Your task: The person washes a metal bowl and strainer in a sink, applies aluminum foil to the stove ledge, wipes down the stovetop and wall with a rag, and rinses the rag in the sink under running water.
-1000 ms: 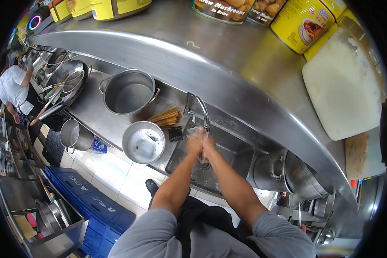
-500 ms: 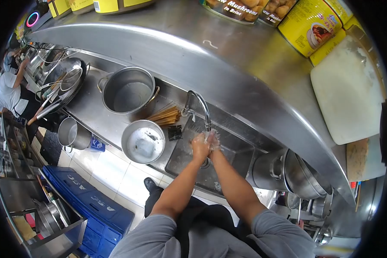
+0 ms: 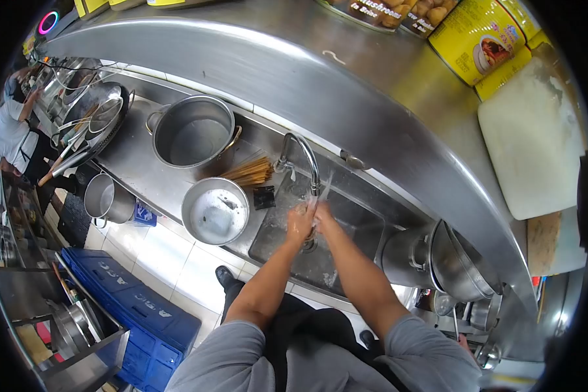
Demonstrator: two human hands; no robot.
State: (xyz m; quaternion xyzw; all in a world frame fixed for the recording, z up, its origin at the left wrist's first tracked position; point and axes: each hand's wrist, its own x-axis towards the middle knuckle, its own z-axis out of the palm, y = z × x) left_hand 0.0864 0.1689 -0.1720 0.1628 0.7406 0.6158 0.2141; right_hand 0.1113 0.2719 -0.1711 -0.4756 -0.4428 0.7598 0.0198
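Under the curved metal faucet (image 3: 311, 157), both hands meet over the sink (image 3: 356, 238). My left hand (image 3: 300, 221) is closed, its fingers around a thin, translucent piece that looks like plastic film (image 3: 325, 187). Beside it and almost touching, my right hand (image 3: 322, 214) is closed on the same piece. The film sticks up past the spout, and wet glints show around the fingers. Most of the fingertips are hidden behind the hands.
Left of the sink stand a metal bowl (image 3: 215, 212) with some liquid, a bundle of wooden sticks (image 3: 247, 172), a small black packet (image 3: 264, 197) and a large pot (image 3: 193, 134). A steel shelf (image 3: 255, 49) holding cans overhangs the sink. Another person (image 3: 13, 134) is far left.
Both hands have come slightly lower and nearer my body. The bunched translucent film now stretches upward beside the spout. The view has shifted a little.
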